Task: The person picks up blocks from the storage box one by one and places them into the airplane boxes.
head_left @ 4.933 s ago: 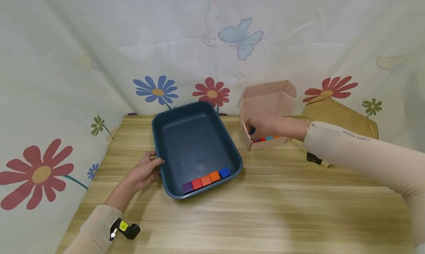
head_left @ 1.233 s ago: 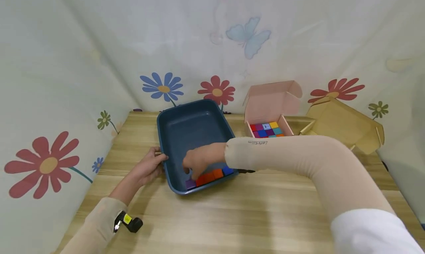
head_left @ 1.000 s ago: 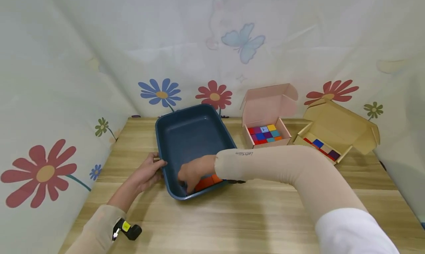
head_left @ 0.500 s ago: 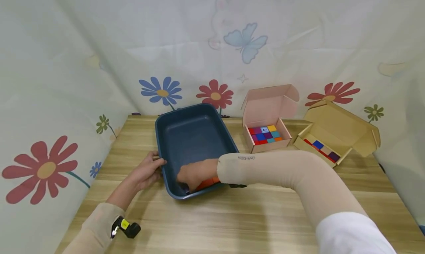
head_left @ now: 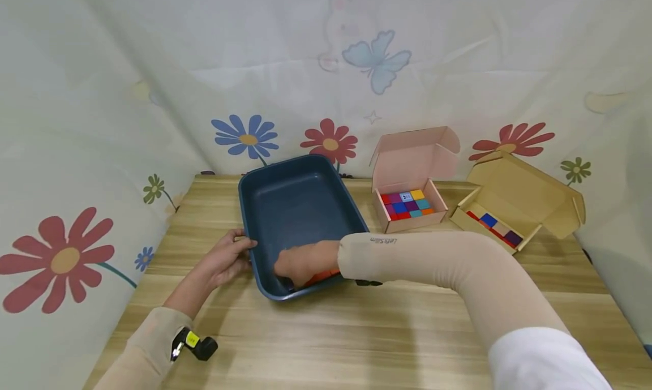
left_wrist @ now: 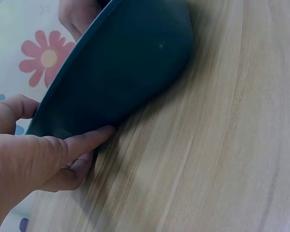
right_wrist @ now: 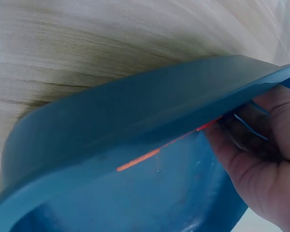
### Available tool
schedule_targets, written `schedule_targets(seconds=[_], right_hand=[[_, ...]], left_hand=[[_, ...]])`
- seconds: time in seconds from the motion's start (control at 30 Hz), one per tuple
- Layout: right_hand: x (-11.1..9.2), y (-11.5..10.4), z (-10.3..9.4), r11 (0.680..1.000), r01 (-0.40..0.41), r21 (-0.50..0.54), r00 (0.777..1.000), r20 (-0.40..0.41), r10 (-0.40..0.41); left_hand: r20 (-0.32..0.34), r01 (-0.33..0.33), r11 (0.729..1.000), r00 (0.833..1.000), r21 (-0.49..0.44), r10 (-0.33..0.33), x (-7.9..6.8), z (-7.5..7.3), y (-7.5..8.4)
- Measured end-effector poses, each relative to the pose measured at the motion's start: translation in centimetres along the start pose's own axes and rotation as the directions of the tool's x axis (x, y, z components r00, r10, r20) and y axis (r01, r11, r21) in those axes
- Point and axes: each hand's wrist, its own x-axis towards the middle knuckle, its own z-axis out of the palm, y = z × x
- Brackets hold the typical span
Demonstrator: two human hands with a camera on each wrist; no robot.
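A deep, dark blue plastic tray (head_left: 300, 209) stands on the wooden table. At its left side my left hand (head_left: 226, 260) grips the rim, the thumb over the edge and the fingers against the outer wall. My right hand (head_left: 305, 262) reaches inside to the near left corner, fingers pointing down. In the right wrist view, a dark block with bright blue edges (right_wrist: 251, 126) shows between the curled fingers and thumb, mostly hidden. Orange and red blocks (head_left: 326, 275) line the tray's near wall, partly covered by my right hand.
An open pink box (head_left: 410, 223) at the back right holds several coloured blocks (head_left: 407, 206). To its right stands an open tan cardboard box (head_left: 530, 192) with several more blocks (head_left: 501, 230). Behind the table hangs a flowered cloth (head_left: 285, 56).
My right hand has come from the pink box, carrying a blue block, into the tray's near left corner, where it shifts only slightly. My left hand keeps its hold on the rim.
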Motion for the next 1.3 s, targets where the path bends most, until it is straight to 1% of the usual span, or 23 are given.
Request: schedule_targets(seconds=[0.2,0.3,0.4,0.5,0.67,0.87,0.97,1.07,1.17,1.3], right_hand=[[-0.2,0.3,-0.3,0.999,0.046,-0.003,0.998,-0.043,-0.046],[-0.7,0.5,-1.0,0.998,0.056,0.021,0.996,-0.073,-0.055],[-1.8,0.9,-2.1,0.996,0.051,0.068,0.995,-0.089,-0.045],[-3.2,1.3,-3.1,0.995,0.028,0.097,0.994,-0.105,-0.017],[-5.8,2.8,-4.1,0.997,-0.03,0.073,0.991,-0.124,0.039],[-8.9,5.6,-4.3,0.989,-0.138,0.05,0.982,-0.126,0.143],[-10.2,6.9,-4.1,0.986,-0.153,0.058,0.977,-0.143,0.16],[-11.6,7.9,-4.0,0.984,-0.16,0.083,0.971,-0.167,0.172],[-13.3,8.6,-3.9,0.974,-0.189,0.122,0.961,-0.181,0.209],[-15.6,9.9,-3.2,0.947,-0.243,0.209,0.941,-0.188,0.282]], left_hand=[[-0.006,0.001,1.0,1.0,0.01,0.0,-0.1,0.1,0.0],[0.0,-0.002,1.0,1.0,0.027,0.002,-0.1,0.2,0.1],[0.0,-0.002,0.999,1.0,0.037,0.002,-0.1,0.2,0.1],[0.003,-0.006,0.999,1.0,0.039,0.006,-0.1,0.3,0.1],[0.002,-0.006,0.999,1.0,0.042,0.006,-0.2,0.3,0.1],[-0.006,-0.003,0.999,1.0,0.048,0.003,-0.4,0.0,0.2],[-0.006,0.001,0.999,1.0,0.046,0.0,-0.4,-0.2,0.2],[0.001,-0.001,0.999,1.0,0.047,0.001,-0.3,-0.2,0.2],[0.001,0.002,0.999,1.0,0.05,-0.002,-0.2,-0.1,0.3],[0.001,0.008,0.999,1.0,0.053,-0.008,-0.3,0.1,0.3]])
